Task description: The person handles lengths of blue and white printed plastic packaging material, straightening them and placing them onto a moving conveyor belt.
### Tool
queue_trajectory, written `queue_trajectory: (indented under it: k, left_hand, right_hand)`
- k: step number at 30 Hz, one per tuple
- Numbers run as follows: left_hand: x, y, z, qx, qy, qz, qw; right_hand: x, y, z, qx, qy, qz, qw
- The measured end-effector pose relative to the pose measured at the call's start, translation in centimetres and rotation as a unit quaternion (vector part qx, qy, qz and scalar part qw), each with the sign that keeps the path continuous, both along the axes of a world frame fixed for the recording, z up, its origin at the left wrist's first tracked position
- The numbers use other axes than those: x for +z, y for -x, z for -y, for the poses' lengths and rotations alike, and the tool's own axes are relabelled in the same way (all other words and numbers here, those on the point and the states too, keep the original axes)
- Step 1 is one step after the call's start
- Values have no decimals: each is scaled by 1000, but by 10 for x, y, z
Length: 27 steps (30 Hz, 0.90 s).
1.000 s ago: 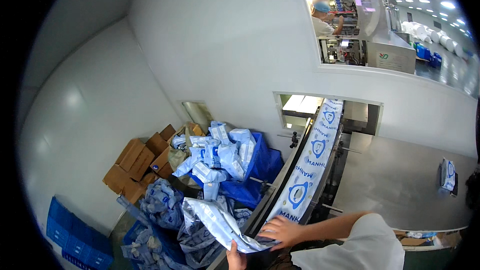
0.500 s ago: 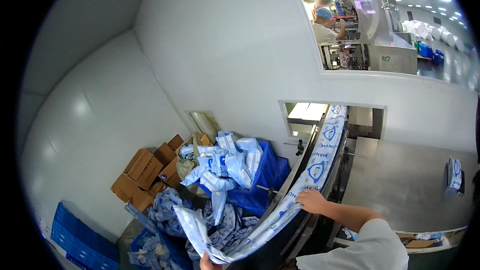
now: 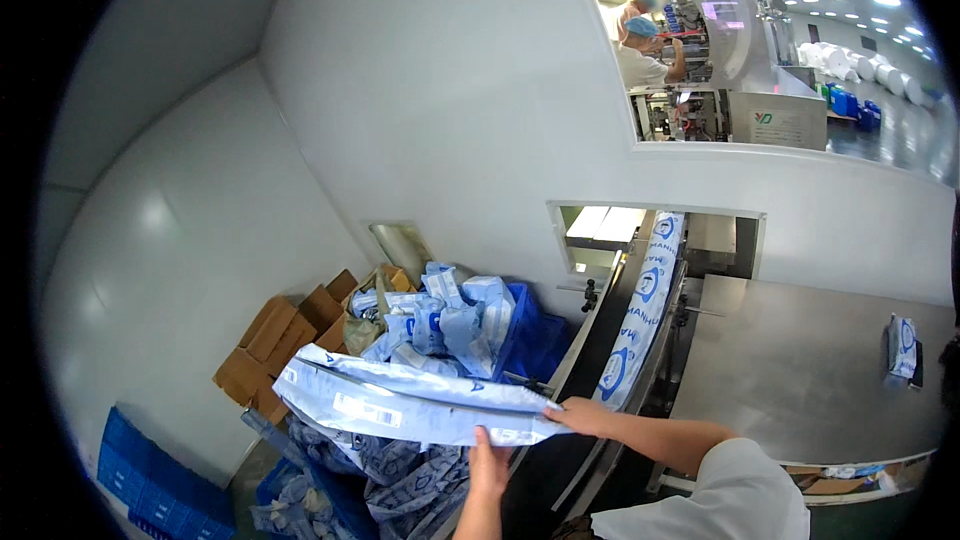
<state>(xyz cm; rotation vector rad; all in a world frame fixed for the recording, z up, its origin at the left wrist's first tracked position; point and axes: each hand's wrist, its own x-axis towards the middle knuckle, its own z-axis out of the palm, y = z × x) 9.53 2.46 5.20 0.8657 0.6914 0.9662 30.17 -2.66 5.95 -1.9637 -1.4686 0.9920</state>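
Observation:
A long blue-and-white printed plastic film package stretches across in front of me, its seamed side with a white label facing up. My right hand is closed on its right end, beside the conveyor. From below, my left hand grips its lower edge, thumb on the face and other fingers hidden behind. A strip of the same printed film lies on the conveyor belt and runs through the wall opening. It looks separate from the piece I hold.
A blue crate heaped with packages stands left of the conveyor, with crumpled film below it. Cardboard boxes and blue crates are further left. The steel table at right carries a small package.
The film hung continuously from the conveyor to my left hand; now a piece looks parted from it and is turned over. My left hand moved up and right, my right hand slightly left.

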Motion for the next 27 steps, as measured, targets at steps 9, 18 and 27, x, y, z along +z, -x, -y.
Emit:
queue_trajectory:
  k: [9, 18, 27]
  left_hand:
    - [-16, -17, -23, -77, 187, -10, 979]
    - [-37, 12, 46, 39, -211, -190, 958]
    - [-46, 81, 80, 123, -140, -165, 968]
  right_hand:
    - [-31, 40, 15, -43, -58, -196, 978]
    - [8, 89, 29, -132, -143, -427, 883]
    - [1, 113, 68, 208, -363, 9, 908]
